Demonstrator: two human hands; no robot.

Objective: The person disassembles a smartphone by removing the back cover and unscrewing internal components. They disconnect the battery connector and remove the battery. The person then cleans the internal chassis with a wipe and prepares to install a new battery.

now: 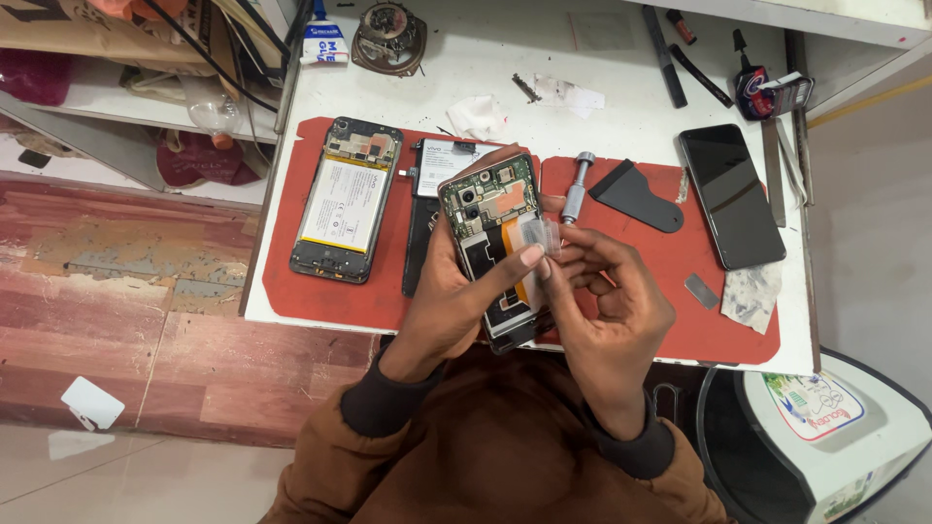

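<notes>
Holding: the left hand is closed around an opened phone with its back cover off, thumb laid across the exposed board.
Opened phone: raised above the red mat at the near edge of the white table, tilted, circuit side up, with camera modules at the top and an orange flex strip down the middle.
Right hand: the right hand has its fingers curled, pinching a small clear plastic piece at the phone's right edge; its fingertips touch the left thumb.
Second phone: another opened phone with a white battery lies flat on the mat, to the left.
Loose battery: a dark battery pack lies on the mat between the two phones, partly hidden by the held one.
Right of the hands: a small screwdriver, a dark plastic pry tool and a black phone, screen up.
Far edge: a round metal part and a crumpled white tissue.
</notes>
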